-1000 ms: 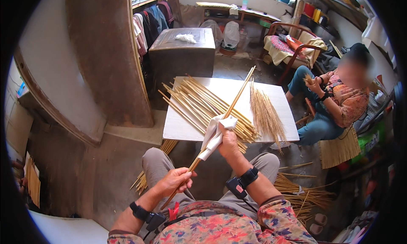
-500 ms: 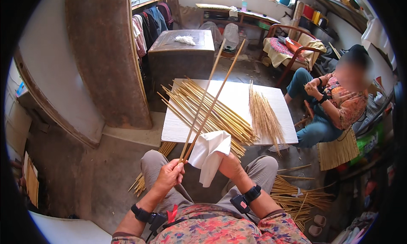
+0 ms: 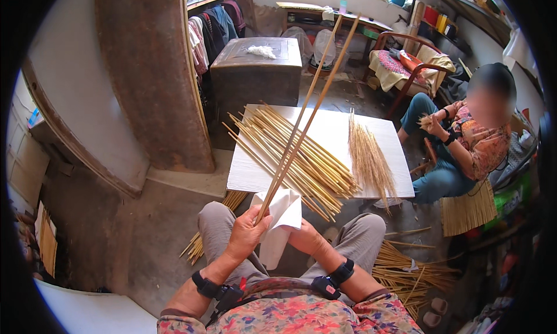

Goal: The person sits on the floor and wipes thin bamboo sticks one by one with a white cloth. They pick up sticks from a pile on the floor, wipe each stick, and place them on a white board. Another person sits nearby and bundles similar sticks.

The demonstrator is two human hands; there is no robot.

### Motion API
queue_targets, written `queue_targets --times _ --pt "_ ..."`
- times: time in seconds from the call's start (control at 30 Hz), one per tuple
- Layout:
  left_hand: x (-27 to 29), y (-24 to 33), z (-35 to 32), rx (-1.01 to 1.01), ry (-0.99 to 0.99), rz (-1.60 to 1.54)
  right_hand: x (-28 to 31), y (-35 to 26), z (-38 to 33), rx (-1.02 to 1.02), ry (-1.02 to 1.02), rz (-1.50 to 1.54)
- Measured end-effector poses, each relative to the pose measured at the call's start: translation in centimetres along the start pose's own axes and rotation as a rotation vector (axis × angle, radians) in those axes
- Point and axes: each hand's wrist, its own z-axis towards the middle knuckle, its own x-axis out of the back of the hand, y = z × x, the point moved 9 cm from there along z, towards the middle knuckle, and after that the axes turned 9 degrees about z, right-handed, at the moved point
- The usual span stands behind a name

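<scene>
Two long thin stalks (image 3: 329, 78) rise from my left hand (image 3: 248, 229), which is closed around their lower ends. They slant up and to the right, over the low white table. My right hand (image 3: 304, 235) grips a white cloth (image 3: 284, 208), its fingers partly hidden behind it. The cloth hangs between my hands, against the stalks' lower part; whether it wraps them I cannot tell. Just ahead, a pile of straight yellow stalks (image 3: 318, 165) lies across the white table (image 3: 239, 174). To its right lies a bunch of feathery brown plumes (image 3: 371, 160).
At right sits another person (image 3: 478, 142), holding a small tuft. More stalks lie on the floor right (image 3: 400, 270) and left of my knees. Farther back stand a dark chest (image 3: 255, 76) with white fibre on it and a wooden armchair (image 3: 415, 73). A brown panel (image 3: 154, 90) rises at left.
My right hand and the cloth have moved left, close to my left hand. The two stalks now stand closer together and reach higher. The other person's tuft shows more.
</scene>
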Motion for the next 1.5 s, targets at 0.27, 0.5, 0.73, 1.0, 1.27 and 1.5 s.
queue_targets --times 0.27,0.5,0.73,1.0,1.27,1.5 --pt "2.2 -2.2 0.3 0.158 0.015 0.013 -1.9 -2.1 -1.0 0.289 -0.116 -1.445" --pt "3.8 -1.4 1.6 0.142 0.003 0.001 5.8 3.7 1.2 0.146 0.001 -0.604" --pt "4.8 3.5 1.2 -0.224 0.161 0.576 -1.0 0.6 0.1 -0.087 -0.009 0.568" --pt "1.3 4.6 -1.5 -0.176 0.04 0.499 -1.2 0.6 0.9 -0.041 -0.056 0.675" --pt "0.5 2.9 -2.0 -0.147 -0.044 0.48 2.1 1.7 0.7 0.136 0.031 0.036" --pt "-1.8 -4.8 -3.9 0.312 -0.352 -0.005 -2.8 1.5 1.0 0.122 0.185 0.428"
